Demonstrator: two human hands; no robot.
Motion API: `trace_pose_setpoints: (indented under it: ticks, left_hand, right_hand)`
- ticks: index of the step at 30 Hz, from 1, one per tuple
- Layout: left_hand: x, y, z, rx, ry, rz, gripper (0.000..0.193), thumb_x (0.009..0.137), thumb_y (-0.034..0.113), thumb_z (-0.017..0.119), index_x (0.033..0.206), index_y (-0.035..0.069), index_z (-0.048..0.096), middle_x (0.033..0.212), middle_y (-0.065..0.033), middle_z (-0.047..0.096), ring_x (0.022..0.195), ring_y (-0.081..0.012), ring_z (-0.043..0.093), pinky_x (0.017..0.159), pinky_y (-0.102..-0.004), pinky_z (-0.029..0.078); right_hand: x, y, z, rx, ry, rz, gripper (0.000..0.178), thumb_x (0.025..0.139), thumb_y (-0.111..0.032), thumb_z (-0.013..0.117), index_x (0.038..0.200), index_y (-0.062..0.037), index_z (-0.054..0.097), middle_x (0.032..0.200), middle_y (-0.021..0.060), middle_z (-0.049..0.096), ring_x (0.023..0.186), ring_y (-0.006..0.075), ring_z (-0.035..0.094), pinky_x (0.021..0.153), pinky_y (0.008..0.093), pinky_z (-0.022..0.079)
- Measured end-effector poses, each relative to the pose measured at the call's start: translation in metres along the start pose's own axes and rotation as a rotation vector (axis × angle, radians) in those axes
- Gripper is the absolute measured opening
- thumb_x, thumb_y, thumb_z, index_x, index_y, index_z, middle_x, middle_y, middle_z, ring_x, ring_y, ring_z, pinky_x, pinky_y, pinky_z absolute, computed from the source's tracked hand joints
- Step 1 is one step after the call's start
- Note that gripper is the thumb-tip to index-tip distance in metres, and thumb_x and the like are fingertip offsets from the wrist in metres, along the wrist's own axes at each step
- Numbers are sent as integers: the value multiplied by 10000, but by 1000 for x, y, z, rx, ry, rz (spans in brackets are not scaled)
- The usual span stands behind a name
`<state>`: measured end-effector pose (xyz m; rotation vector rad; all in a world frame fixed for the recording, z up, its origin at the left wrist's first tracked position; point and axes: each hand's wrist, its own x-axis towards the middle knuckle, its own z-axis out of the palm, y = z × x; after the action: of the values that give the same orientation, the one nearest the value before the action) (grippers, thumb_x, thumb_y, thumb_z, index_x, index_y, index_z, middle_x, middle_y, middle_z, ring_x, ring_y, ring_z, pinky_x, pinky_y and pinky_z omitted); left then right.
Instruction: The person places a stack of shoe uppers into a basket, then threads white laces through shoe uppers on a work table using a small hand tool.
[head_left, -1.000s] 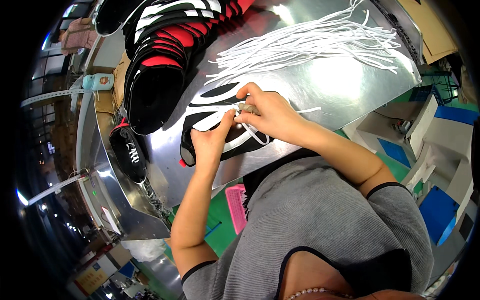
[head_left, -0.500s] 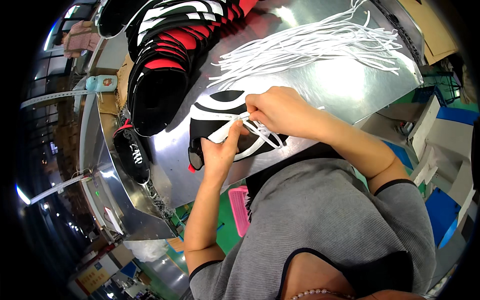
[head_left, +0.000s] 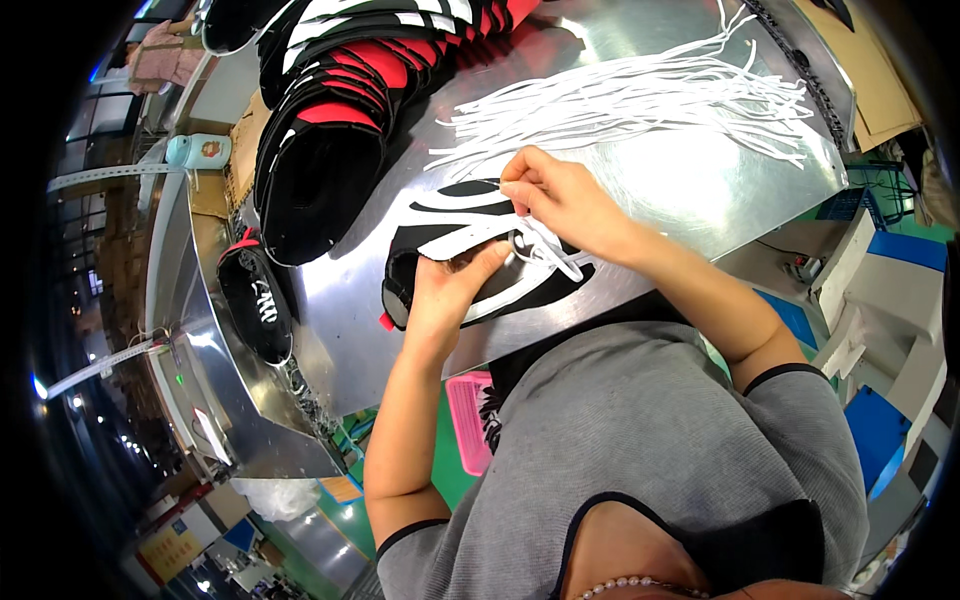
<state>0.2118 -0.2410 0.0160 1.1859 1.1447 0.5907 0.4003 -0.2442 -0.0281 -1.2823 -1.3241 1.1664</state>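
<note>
A black and white shoe upper (head_left: pixel 470 239) lies near the front edge of the metal table, a small red tab at its left end. My left hand (head_left: pixel 447 291) grips it at the opening, thumb pressed on the edge and the other fingers hidden inside or beneath. A white shoelace (head_left: pixel 548 250) hangs in loose loops over the upper's middle. Above the far side of the upper, my right hand (head_left: pixel 563 198) is closed in a pinch on the shoelace; its fingers mostly hide the held part.
Many white laces (head_left: pixel 630 105) lie spread at the back of the metal table (head_left: pixel 350 355). Stacked black, white and red uppers (head_left: pixel 325 165) fill the back left. A laced black shoe (head_left: pixel 256 300) stands at the left edge. A pink basket (head_left: pixel 466 425) sits below the front edge.
My right hand has moved away from my left thumb, toward the upper's far side. My left thumb has left the lace and now rests on the opening's edge. The whole view has shifted slightly.
</note>
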Motion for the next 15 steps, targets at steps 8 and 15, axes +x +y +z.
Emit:
trace_pose_setpoints:
  ticks: [8, 15]
  left_hand:
    - [17, 2, 2, 10, 88, -80, 292, 798, 67, 766, 1068, 8, 672, 965, -31, 691, 877, -126, 623, 789, -268, 489]
    - [-80, 73, -57, -1254, -56, 110, 146, 819, -18, 624, 835, 79, 515, 761, -7, 488, 672, -102, 453, 597, -239, 390]
  right_hand:
    - [0, 4, 12, -187, 68, -4, 213, 961, -211, 547, 1065, -26, 544, 721, 145, 644, 702, 330, 641, 674, 415, 485]
    - [7, 5, 5, -181, 122, 100, 248, 970, -219, 542, 1130, -30, 551, 720, 92, 644, 678, 225, 624, 660, 343, 485]
